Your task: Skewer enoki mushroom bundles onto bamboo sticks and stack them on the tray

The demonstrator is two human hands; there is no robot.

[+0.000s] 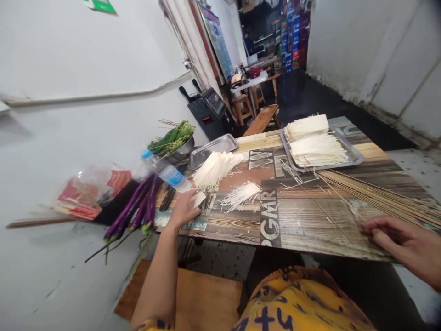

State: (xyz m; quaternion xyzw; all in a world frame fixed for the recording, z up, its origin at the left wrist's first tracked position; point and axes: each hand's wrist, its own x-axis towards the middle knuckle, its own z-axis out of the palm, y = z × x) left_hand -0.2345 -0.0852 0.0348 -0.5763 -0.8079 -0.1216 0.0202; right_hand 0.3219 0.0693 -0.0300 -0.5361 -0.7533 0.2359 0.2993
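At the table's left front, my left hand (184, 210) is closed around a small pale piece of enoki mushroom (198, 199), mostly covered by the fingers. Just beyond it lies a fanned pile of enoki bunches (215, 171), with loose enoki strands (241, 195) to its right. My right hand (396, 234) is at the right front edge, fingers curled together. A thin bamboo skewer (342, 198) runs up to its fingertips; the grip itself is partly hidden. Behind that hand lies a spread bundle of bamboo skewers (375, 191).
A metal tray (356, 158) at the back right holds enoki bunches. On the left are purple eggplants (132, 209), a water bottle (174, 178), a black-handled knife (167, 199), a bowl of greens (186, 149) and another metal tray (215, 149). A wooden stool (203, 299) stands below.
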